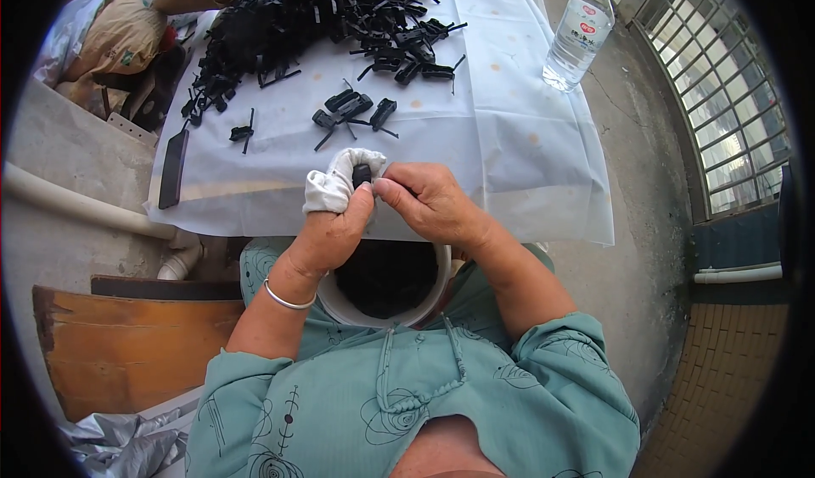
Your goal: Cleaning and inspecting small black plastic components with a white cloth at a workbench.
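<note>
My left hand [335, 223], its fingers covered by a white cloth glove piece [328, 191], grips a small black plastic part [362, 175] above the table's near edge. My right hand [433, 202] meets it there, thumb and fingers pinched together at the part's right side; what exactly they pinch is mostly hidden. Just beyond my hands lie a few similar black parts with thin stems [346, 109], and one more [243, 133] sits apart to the left. Below my hands, between my knees, stands a white bucket [445, 278] with a dark mass inside.
A large heap of black parts [314, 19] covers the table's far side. The white plastic sheet [518, 155] hangs over the front edge. A black phone [173, 169] lies at the left, a water bottle [581, 32] stands far right. Sacks [127, 32] and a pipe [85, 202] are left.
</note>
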A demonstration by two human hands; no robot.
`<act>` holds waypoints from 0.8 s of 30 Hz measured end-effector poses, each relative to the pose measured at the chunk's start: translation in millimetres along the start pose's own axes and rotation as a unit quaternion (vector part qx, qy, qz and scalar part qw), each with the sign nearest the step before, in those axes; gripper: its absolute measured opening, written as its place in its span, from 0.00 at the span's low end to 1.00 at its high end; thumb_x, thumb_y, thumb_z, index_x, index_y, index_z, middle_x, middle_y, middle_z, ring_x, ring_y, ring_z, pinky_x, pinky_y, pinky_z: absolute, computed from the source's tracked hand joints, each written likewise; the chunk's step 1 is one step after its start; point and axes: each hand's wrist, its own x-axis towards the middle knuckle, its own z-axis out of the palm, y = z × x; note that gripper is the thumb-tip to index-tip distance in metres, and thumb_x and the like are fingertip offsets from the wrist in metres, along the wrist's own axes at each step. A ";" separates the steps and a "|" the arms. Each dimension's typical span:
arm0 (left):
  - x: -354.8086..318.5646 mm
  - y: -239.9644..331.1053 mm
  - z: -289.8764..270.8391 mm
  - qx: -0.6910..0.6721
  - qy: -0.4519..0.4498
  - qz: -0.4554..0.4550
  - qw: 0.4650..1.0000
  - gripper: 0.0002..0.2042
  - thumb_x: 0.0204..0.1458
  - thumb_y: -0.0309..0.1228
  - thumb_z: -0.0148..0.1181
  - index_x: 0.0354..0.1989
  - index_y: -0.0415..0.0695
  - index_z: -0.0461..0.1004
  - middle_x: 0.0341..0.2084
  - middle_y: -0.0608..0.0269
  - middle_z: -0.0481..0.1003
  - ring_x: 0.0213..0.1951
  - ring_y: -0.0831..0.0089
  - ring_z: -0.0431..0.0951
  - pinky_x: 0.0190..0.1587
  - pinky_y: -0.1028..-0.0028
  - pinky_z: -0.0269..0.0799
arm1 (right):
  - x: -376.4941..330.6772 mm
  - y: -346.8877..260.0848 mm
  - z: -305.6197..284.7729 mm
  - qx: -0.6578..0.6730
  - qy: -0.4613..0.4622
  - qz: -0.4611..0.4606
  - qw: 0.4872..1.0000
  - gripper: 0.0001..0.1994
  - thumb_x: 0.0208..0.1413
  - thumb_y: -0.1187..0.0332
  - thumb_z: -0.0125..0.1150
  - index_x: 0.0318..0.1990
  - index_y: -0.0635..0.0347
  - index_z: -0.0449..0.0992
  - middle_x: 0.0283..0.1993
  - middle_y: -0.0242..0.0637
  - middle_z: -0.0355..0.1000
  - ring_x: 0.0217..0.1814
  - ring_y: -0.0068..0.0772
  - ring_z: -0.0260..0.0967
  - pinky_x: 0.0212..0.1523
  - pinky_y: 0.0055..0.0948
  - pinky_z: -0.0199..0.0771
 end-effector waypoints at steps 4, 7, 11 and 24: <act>-2.4 -1.7 4.7 0.185 0.026 0.096 0.978 0.11 0.50 0.22 0.43 0.43 0.38 0.64 0.28 0.58 0.69 0.29 0.72 0.70 0.33 0.76 0.67 | 1.1 3.7 10.1 0.002 -0.002 0.017 1.000 0.11 0.55 0.67 0.52 0.26 0.66 0.70 0.16 0.42 0.62 0.17 0.29 0.55 0.22 0.30 0.61; -6.1 -1.1 2.2 0.221 0.033 0.163 0.961 0.11 0.49 0.21 0.43 0.42 0.37 0.64 0.29 0.52 0.69 0.31 0.63 0.71 0.37 0.72 0.68 | 2.1 0.0 8.4 0.017 -0.034 0.049 0.998 0.12 0.56 0.66 0.50 0.26 0.66 0.71 0.16 0.44 0.64 0.17 0.30 0.56 0.22 0.31 0.61; -9.6 2.5 -3.2 0.232 0.014 0.167 0.958 0.11 0.49 0.21 0.44 0.41 0.36 0.64 0.30 0.53 0.70 0.32 0.63 0.72 0.39 0.72 0.67 | 2.6 0.7 17.2 0.048 -0.043 0.053 0.996 0.12 0.58 0.67 0.49 0.26 0.65 0.70 0.18 0.33 0.64 0.21 0.19 0.57 0.24 0.24 0.62; 2.5 -1.4 -16.8 0.365 0.095 0.251 0.892 0.09 0.48 0.26 0.56 0.38 0.39 0.75 0.35 0.51 0.74 0.41 0.54 0.72 0.46 0.66 0.67 | 28.7 25.7 0.6 -0.432 0.142 -0.081 0.887 0.04 0.48 0.70 0.56 0.29 0.58 0.68 0.24 0.38 0.68 0.23 0.41 0.68 0.23 0.35 0.67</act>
